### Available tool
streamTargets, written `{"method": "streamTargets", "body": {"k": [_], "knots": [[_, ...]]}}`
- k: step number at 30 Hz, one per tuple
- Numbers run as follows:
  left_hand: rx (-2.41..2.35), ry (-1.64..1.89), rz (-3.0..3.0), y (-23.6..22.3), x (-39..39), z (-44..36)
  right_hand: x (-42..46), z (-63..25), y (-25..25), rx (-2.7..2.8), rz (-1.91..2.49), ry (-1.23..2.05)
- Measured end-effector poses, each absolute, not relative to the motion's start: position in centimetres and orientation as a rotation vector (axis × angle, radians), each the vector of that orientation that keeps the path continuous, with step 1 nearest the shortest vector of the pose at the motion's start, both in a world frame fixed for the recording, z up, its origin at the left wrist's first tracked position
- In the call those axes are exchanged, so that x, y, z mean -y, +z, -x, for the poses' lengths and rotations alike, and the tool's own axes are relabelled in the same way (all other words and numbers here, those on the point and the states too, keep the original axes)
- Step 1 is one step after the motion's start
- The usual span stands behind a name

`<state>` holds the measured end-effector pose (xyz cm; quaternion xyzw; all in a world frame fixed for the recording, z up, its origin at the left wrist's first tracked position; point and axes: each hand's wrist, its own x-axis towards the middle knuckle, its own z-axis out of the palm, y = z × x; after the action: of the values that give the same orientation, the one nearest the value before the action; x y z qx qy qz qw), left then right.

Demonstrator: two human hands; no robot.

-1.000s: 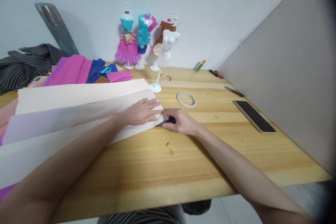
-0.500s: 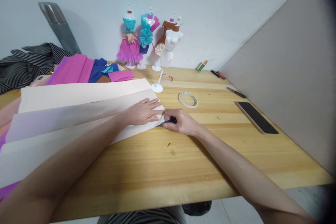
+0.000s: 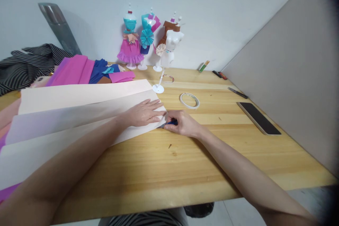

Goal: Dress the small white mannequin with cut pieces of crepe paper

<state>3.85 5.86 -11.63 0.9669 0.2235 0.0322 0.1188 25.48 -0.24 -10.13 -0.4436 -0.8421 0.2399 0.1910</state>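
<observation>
A large pale sheet of paper (image 3: 100,111) with long fold lines spreads over the left side of the table. My left hand (image 3: 144,113) lies flat on its right end, fingers spread and pressing it down. Close beside those fingertips, my right hand (image 3: 182,123) is closed around blue-handled scissors (image 3: 172,122) at the sheet's right corner. Most of the scissors is hidden by the hand and the paper; only some blue handle and a bit of grey blade show. Just behind the corner stands a small white dress-form mannequin (image 3: 174,40).
Dressed mini mannequins (image 3: 129,39) stand by the wall. A tape roll (image 3: 189,101), a phone (image 3: 258,118) and a dark-handled blade (image 3: 237,93) lie to the right. Coloured crepe paper (image 3: 76,70), striped cloth (image 3: 29,63) and a grey bottle (image 3: 59,28) are at the left.
Almost nothing differs. Both hands keep their places at the paper's right end; the view has shifted very slightly.
</observation>
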Motion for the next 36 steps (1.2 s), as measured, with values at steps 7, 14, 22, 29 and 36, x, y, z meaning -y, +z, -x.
{"method": "streamTargets", "body": {"k": [7, 14, 22, 29, 36], "knots": [[-0.656, 0.101, -2.812, -11.6, -5.8, -3.9, 0.3, -25.4, -10.2, 2.374, 1.246, 0.635], [-0.651, 0.119, -2.803, -11.6, -5.7, -3.9, 0.3, -25.5, -9.9, 2.401, 1.252, 0.621], [-0.841, 0.543, -2.675, -11.2, -6.4, -3.8, 0.1, -27.3, -8.5, 2.440, 1.379, 0.616], [-1.364, 0.367, -2.479, -9.1, -6.7, -3.1, 0.0, -27.4, -8.6, 2.448, 1.372, 0.660], [-1.400, 0.258, -2.486, -9.3, -5.6, -3.2, -0.1, -27.7, -8.6, 2.438, 1.349, 0.689]]}}
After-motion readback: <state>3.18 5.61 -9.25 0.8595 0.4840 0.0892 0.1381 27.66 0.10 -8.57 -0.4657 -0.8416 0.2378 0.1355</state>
